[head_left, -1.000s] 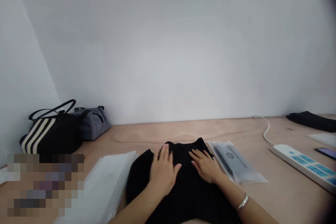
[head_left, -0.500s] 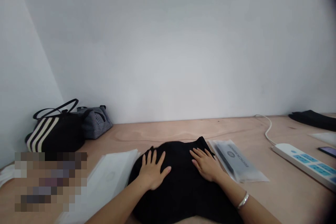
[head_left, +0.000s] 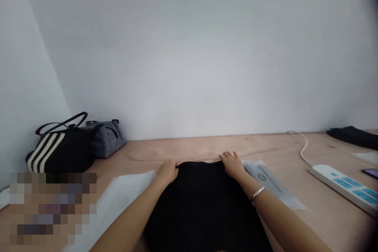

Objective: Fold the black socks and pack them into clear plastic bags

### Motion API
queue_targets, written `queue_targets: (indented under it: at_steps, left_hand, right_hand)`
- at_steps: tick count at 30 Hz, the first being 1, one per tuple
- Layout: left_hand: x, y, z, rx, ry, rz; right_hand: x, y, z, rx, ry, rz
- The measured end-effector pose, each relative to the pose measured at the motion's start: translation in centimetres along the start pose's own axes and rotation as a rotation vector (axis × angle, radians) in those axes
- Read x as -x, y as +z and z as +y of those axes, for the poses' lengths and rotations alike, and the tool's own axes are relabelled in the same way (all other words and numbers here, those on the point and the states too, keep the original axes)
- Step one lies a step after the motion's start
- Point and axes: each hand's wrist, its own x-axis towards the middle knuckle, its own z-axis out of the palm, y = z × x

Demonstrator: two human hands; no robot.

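Note:
A black cloth garment [head_left: 205, 204] lies spread on the wooden table in front of me; its exact kind is not clear. My left hand [head_left: 167, 171] is closed at its far left corner, fingertips mostly hidden. At the far right corner, my right hand [head_left: 233, 164] has its fingers bent over the edge, slightly apart, with the thumb against the cloth. Between the hands the far edge runs nearly straight. Beside my left forearm are translucent white plastic bags [head_left: 125, 191]. To the right of the garment lies a printed translucent bag [head_left: 273, 183], partly behind my right arm.
At the back left stand a black bag with pale stripes [head_left: 63, 151] and a striped bag [head_left: 108, 139]. A white power strip [head_left: 345, 185] with its cable lies right, near a phone [head_left: 370, 172]. Black cloth [head_left: 354, 137] rests at the back right. The wall [head_left: 201, 55] rises behind the table.
Both hands have gone from lying flat on the garment to its far corners, moving up and away. My left fingers have closed. The garment's far edge is straighter, and its folded-up right corner lies flatter.

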Motion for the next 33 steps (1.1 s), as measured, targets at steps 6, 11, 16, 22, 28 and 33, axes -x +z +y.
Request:
queue_targets:
  at_steps: [6, 11, 16, 22, 28, 33]
  left_hand:
    - [0.9, -2.1, -0.3, 0.146, 0.090, 0.032]
    - [5.4, -6.1, -1.2, 0.280, 0.282, -0.041]
    - [11.2, -8.7, -2.2, 0.389, 0.307, -0.441]
    - [12.5, -5.5, 1.6, 0.271, 0.347, -0.075]
    - [12.8, 1.8, 3.4, -0.001, 0.276, -0.034]
    - [13.5, 2.6, 3.0, -0.028, 0.263, -0.063]
  right_hand:
    - [0.8, -1.3, 1.5, -0.094, 0.008, 0.043]
    - [6.4, -5.7, 2.3, -0.342, -0.075, 0.047]
    - [12.6, -9.9, 1.8, -0.704, -0.166, -0.359]
    - [11.3, -8.6, -3.3, -0.606, -0.161, -0.239]
    - [10.5, -2.2, -6.6, -0.343, -0.218, -0.272]
    - [11.2, -0.1, -6.1, -0.332, -0.222, -0.315]
